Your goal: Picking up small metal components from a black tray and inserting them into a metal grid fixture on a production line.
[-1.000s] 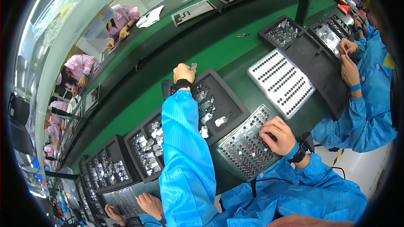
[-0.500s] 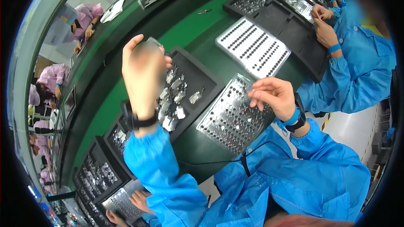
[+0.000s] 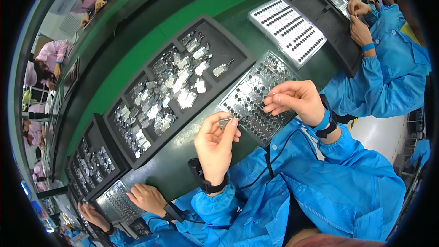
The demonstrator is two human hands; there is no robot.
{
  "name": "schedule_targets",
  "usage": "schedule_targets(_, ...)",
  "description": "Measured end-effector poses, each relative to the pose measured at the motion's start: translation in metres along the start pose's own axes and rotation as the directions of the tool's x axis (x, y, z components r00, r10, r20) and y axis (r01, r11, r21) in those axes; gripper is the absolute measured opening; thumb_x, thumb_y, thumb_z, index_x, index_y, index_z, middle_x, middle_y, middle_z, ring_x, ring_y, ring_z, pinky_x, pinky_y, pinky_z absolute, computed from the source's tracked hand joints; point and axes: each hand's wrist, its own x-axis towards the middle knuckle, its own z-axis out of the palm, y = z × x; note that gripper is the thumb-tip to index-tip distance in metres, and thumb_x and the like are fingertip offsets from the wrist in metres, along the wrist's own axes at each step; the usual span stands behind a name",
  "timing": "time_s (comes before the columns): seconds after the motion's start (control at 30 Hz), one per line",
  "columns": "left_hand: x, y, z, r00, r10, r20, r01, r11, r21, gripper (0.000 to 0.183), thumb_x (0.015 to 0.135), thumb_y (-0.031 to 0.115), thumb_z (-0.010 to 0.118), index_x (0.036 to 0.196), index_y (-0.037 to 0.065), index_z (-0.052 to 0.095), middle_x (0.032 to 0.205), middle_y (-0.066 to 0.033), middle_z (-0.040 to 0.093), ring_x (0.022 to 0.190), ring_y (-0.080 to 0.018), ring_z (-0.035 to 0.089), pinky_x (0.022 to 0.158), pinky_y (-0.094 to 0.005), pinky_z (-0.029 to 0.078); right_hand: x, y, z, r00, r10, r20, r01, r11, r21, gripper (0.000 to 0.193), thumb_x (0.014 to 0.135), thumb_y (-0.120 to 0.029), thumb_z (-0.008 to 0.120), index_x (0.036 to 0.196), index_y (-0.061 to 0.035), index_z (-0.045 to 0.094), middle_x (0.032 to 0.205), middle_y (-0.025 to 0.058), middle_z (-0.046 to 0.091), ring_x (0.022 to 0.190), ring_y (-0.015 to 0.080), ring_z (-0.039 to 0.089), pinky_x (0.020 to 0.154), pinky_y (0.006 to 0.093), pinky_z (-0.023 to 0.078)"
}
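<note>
My left hand (image 3: 215, 142) pinches a small flat silver metal part (image 3: 225, 122) between thumb and fingertips, just beside the left edge of a clear plastic tray (image 3: 267, 138). Rows of small dark round parts (image 3: 249, 92) fill that tray. Over its right side hovers my right hand (image 3: 297, 102), thumb and fingers brought together; whatever they hold, if anything, is too small to name. Left of the clear tray lies a black compartment tray (image 3: 238, 48) heaped with silver metal parts (image 3: 176, 80), with one part (image 3: 222, 67) lying apart in its upper right compartment.
A white tray (image 3: 289, 32) with rows of black parts stands beyond the clear tray. At right, a co-worker in a blue smock (image 3: 379, 77) works at a black tray (image 3: 331, 29). Lower left, another person's hands (image 3: 148, 197) rest by a further clear tray (image 3: 120, 201). A dark cable (image 3: 286, 148) crosses my smock.
My left hand has come down and right from above the black tray to the clear tray, where a silver part shows in its fingers. My right hand stays over the clear tray.
</note>
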Motion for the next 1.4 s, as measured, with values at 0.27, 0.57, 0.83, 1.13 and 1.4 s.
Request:
schedule_targets(0.27, -0.013, -0.02, 0.0, 0.999, -0.012, -0.044, 0.009, 0.998, -0.064, 0.025, 0.093, 0.001, 0.069, 0.117, -0.002, 0.061, 0.081, -0.0088, 0.067, 0.069, -0.0126, 0.063, 0.063, -0.0239, 0.05, -0.005, 0.001, 0.013, 0.994, 0.103, 0.033, -0.103, 0.995, -0.002, 0.025, 0.099, -0.011, 0.064, 0.115, 0.0077, 0.065, 0.1, 0.0188, 0.073, 0.089, 0.026, 0.075, 0.075, 0.0332, 0.062)
schedule_targets(0.57, -0.017, -0.021, 0.001, 0.999, 0.001, -0.048, -0.006, 0.995, -0.103, 0.024, 0.094, 0.001, 0.068, 0.117, -0.002, 0.061, 0.083, -0.0084, 0.067, 0.071, -0.0124, 0.063, 0.064, -0.0239, 0.05, -0.005, 0.003, 0.018, 0.987, 0.156, 0.035, -0.156, 0.988, 0.002, 0.017, 0.097, -0.01, 0.065, 0.104, 0.005, 0.069, 0.09, 0.016, 0.074, 0.078, 0.0229, 0.075, 0.063, 0.0294, 0.06)
schedule_targets(0.83, -0.016, -0.022, 0.003, 0.998, 0.045, -0.043, -0.046, 0.999, -0.021, 0.026, 0.1, 0.002, 0.06, 0.125, -0.004, 0.06, 0.086, -0.0059, 0.067, 0.074, -0.0077, 0.06, 0.065, -0.0219, 0.048, -0.015, -0.007, 0.029, 0.988, 0.13, 0.087, -0.115, 0.981, -0.157, 0.012, 0.096, -0.008, 0.065, 0.099, 0.0034, 0.069, 0.084, 0.0086, 0.072, 0.073, 0.0128, 0.069, 0.062, 0.0246, 0.054)
schedule_targets(1.13, -0.023, -0.017, 0.012, 0.999, 0.025, -0.033, -0.028, 0.995, -0.095, 0.026, 0.098, 0.001, 0.062, 0.124, -0.004, 0.06, 0.084, -0.0055, 0.067, 0.074, -0.0076, 0.061, 0.066, -0.0213, 0.049, -0.006, 0.004, 0.039, 0.981, 0.158, 0.111, -0.121, 0.95, -0.286, 0.012, 0.091, -0.004, 0.066, 0.099, 0.004, 0.07, 0.091, 0.0041, 0.071, 0.086, 0.0074, 0.065, 0.079, 0.024, 0.054)
schedule_targets(1.4, -0.026, -0.016, 0.011, 1.0, -0.005, -0.03, 0.003, 0.998, -0.063, 0.025, 0.096, 0.002, 0.065, 0.121, -0.003, 0.063, 0.082, -0.0062, 0.068, 0.074, -0.0112, 0.063, 0.067, -0.0237, 0.05, -0.005, 0.01, 0.038, 0.984, 0.136, 0.114, -0.099, 0.954, -0.284, 0.011, 0.093, -0.005, 0.064, 0.097, 0.0031, 0.069, 0.086, 0.0023, 0.069, 0.077, 0.0042, 0.061, 0.068, 0.0211, 0.049)
